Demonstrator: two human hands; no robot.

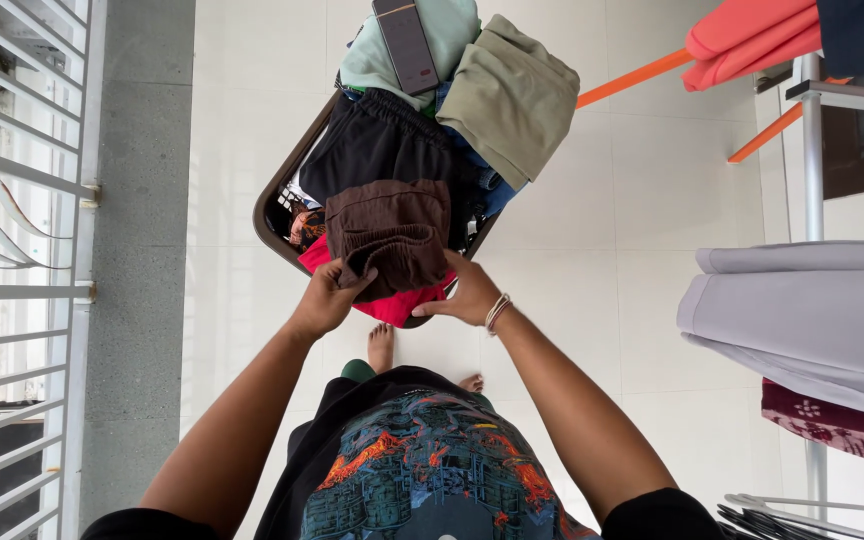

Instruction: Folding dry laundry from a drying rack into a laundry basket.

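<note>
A dark brown laundry basket [270, 205] stands on the white tiled floor in front of me, heaped with clothes. On top of the near side lies a brown garment [392, 228]. My left hand [330, 295] grips its near left corner. My right hand [470, 295], with bracelets at the wrist, holds its near right edge. Under it shows a red cloth [392, 305]. Farther back lie a black garment [377, 145], an olive folded piece [512, 95] and a pale green piece [452, 30] with a phone [407, 45] resting on it.
A drying rack [812, 150] stands at the right, hung with a grey cloth [802, 310], a maroon patterned cloth [837, 425] and coral and navy clothes [752, 35]. A metal railing [22, 290] runs along the left. My bare feet [382, 345] stand just before the basket.
</note>
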